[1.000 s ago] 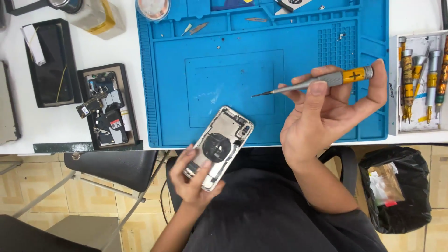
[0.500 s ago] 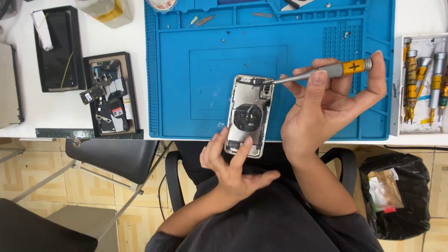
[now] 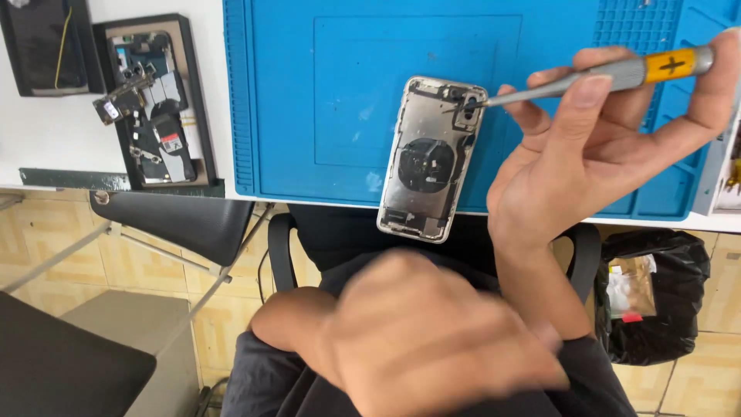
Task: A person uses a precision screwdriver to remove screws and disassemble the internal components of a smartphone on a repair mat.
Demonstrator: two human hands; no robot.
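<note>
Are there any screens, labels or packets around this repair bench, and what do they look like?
Detached dark screen panel: top left on the white table, flat black rectangle with a thin yellow line.
Small labels: on parts in the black tray beside it, white with a red patch.
Clear packet: in the black bin bag at lower right, crumpled, with a red spot.
No lit screen is in view.
</note>
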